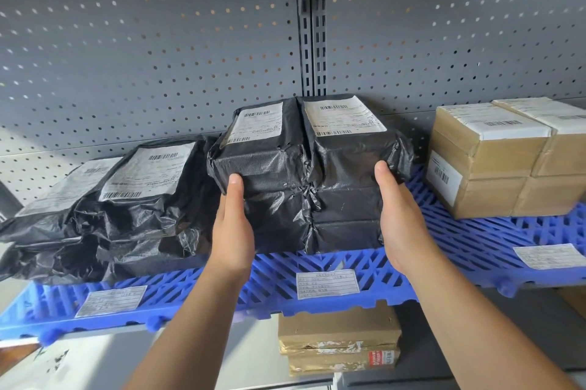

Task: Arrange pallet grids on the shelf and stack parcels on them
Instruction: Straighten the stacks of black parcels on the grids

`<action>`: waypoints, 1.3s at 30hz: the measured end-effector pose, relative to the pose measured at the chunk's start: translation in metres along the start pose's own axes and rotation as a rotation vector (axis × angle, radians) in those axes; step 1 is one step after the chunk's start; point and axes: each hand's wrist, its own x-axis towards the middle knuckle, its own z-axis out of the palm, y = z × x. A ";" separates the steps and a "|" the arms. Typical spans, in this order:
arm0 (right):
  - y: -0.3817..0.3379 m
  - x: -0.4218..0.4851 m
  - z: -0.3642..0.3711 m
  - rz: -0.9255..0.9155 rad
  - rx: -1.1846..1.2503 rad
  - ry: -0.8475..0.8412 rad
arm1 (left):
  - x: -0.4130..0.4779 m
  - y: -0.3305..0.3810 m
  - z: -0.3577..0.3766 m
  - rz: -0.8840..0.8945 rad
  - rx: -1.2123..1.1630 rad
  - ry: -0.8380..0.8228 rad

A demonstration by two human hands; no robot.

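Observation:
A stack of black-wrapped parcels with white shipping labels stands in two columns on the blue pallet grid on the shelf. My left hand presses against the stack's front left side, thumb on the upper left parcel. My right hand clasps its front right side, thumb on the upper right parcel. Both hands hold the stack between them. To the left, soft black bag parcels lie piled on the grid. At the right stand stacked cardboard boxes.
A grey pegboard wall with a slotted upright backs the shelf. Paper labels are stuck to the grid's front. Below the shelf lie brown taped parcels. A strip of bare grid runs in front of the parcels.

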 end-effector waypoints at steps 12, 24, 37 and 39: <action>0.012 -0.013 -0.008 -0.112 0.014 -0.096 | -0.011 -0.007 0.002 -0.039 0.009 0.077; 0.007 -0.015 -0.007 -0.097 -0.062 -0.111 | -0.015 -0.004 0.009 -0.046 0.063 0.072; 0.009 -0.031 -0.026 -0.086 -0.096 -0.173 | -0.047 -0.002 0.006 -0.030 0.071 0.061; 0.010 -0.036 -0.030 -0.080 -0.087 -0.187 | -0.051 -0.003 0.003 -0.021 0.069 0.057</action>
